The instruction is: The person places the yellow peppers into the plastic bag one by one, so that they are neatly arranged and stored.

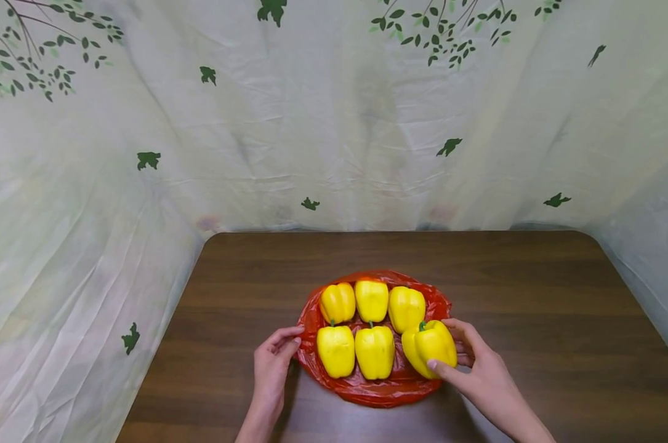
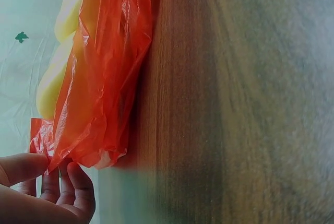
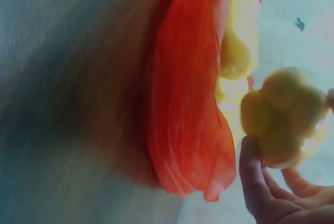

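Note:
A red plastic bag (image 1: 367, 394) lies opened out on the brown table, its rim folded up around several yellow bell peppers (image 1: 374, 352) set in two rows. My left hand (image 1: 275, 363) pinches the bag's left edge between thumb and fingers; the left wrist view shows the thumb (image 2: 23, 167) on the red film. At the bag's right side my right hand (image 1: 480, 363) grips one yellow bell pepper (image 1: 430, 347), stem up and slightly tilted. In the right wrist view this pepper (image 3: 284, 119) is held above the bag's rim, its lobed underside showing.
The wooden table (image 1: 245, 277) extends to both sides of the bag and behind it. A pale curtain (image 1: 322, 123) with green leaf prints hangs behind the table's far edge and along its sides.

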Demonstrator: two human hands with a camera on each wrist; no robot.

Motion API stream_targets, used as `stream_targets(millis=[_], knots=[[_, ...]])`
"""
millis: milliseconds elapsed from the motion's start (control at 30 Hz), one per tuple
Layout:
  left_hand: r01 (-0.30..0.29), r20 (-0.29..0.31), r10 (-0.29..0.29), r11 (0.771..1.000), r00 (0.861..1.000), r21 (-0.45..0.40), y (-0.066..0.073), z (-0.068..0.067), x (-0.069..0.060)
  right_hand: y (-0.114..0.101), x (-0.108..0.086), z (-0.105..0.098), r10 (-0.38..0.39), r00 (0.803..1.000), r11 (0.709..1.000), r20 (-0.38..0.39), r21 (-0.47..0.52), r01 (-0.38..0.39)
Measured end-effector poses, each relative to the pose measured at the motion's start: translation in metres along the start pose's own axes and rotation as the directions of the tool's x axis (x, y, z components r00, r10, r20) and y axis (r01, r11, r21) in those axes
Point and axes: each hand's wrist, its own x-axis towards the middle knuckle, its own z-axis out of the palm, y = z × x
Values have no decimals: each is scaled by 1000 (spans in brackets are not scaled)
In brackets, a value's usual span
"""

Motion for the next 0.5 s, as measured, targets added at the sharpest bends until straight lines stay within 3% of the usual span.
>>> stream_targets(millis=[233,500], knots=[[2,6,-2,1000,1000,2,1,1,-1,6,4,16,59,998,996,16,-75,-57],[-1,4,1,1000,1000,8,1,0,-2,6,9,29,90,995,977,-34,-189,-95]])
